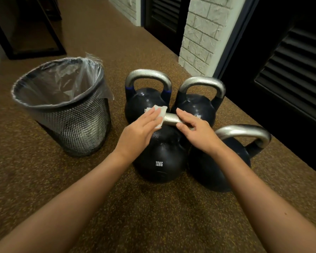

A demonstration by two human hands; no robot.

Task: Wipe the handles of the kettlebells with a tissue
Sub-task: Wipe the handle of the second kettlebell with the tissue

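Tissue (160,115), white and folded, pressed on silver handle (171,119) by flat left fingers (153,118); right fingers (185,119) straight too.

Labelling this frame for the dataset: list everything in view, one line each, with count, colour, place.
kettlebells: 4, black with silver handles, clustered on the floor right of centre; the near left one is marked 12KG
tissue: 1, white, on the handle of the 12KG kettlebell, under the left hand
bin: 1, black mesh with a clear liner, left of the kettlebells
floor: brown, speckled
pillar: 1, pale brick, behind the kettlebells
louvred doors: dark, right and rear
left hand: presses the tissue with straight fingers
right hand: rests on the same handle
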